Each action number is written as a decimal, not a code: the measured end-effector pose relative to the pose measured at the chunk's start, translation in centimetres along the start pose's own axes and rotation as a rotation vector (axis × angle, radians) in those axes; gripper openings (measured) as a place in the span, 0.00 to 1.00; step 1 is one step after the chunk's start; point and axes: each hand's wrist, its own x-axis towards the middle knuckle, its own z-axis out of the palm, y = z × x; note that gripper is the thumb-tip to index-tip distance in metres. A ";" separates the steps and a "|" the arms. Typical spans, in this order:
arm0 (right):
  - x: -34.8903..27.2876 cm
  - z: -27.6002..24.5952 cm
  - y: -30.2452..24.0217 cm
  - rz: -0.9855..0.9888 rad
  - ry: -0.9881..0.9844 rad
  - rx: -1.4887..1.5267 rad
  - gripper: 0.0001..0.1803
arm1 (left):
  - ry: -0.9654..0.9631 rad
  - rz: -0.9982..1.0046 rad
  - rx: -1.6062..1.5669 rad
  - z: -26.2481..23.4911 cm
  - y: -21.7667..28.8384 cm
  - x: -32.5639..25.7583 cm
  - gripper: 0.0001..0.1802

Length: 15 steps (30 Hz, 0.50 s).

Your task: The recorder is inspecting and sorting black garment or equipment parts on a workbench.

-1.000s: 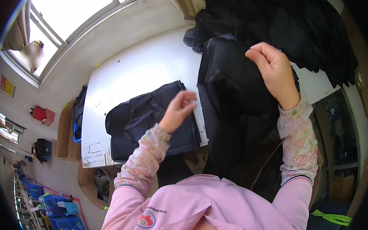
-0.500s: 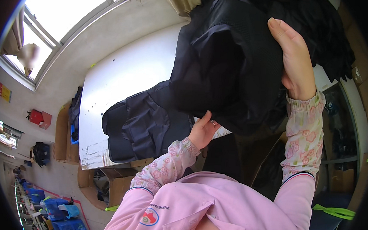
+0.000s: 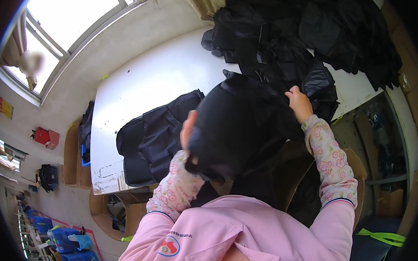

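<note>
A large black fabric piece (image 3: 247,123), rounded and bulging on its left side, is held up over the table's near edge between my hands. My right hand (image 3: 300,105) is closed on its upper right edge, fingers bunched on the cloth. At the lower left side, my left hand (image 3: 188,131) wraps round the edge; the cloth hides part of that hand. Left of it, flat black fabric pieces (image 3: 159,137) lie overlapped on the white table (image 3: 140,86). Their right end is partly covered by my left hand and the held piece.
A big heap of black fabric pieces (image 3: 280,35) covers the table's far right. Cardboard boxes (image 3: 136,212) stand below the near edge, and another (image 3: 70,156) is by the table's left end. A window (image 3: 78,10) is at the upper left. Blue bins (image 3: 64,238) stand at the lower left.
The fabric piece has been lowered toward me and turned, uncovering the heap behind. My right hand has come down and left; my left hand has shifted left and up to the piece's left side.
</note>
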 end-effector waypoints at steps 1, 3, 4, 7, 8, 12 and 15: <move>0.0 0.3 3.3 -0.015 0.067 0.094 0.14 | -0.117 0.049 0.149 -0.4 1.8 -0.3 0.29; 0.8 -0.9 6.7 -0.068 0.164 0.201 0.14 | -0.190 0.173 0.933 -1.6 7.0 -1.4 0.26; 1.2 -2.7 6.9 -0.103 0.195 0.211 0.14 | -0.122 0.233 1.565 -2.3 10.0 -2.0 0.24; 1.9 -10.3 4.8 0.066 -0.036 0.990 0.13 | 0.068 0.037 1.313 -4.1 13.6 -0.6 0.18; 1.3 -12.8 1.8 0.112 -0.161 1.244 0.14 | 0.077 0.043 1.320 -4.3 14.1 -0.6 0.18; -0.3 -15.0 -2.4 0.096 -0.463 0.879 0.18 | 0.162 0.306 1.026 -7.4 16.0 2.1 0.17; -0.6 -17.6 -9.5 0.056 -0.390 1.111 0.19 | 0.449 0.262 0.985 -7.7 16.4 3.1 0.12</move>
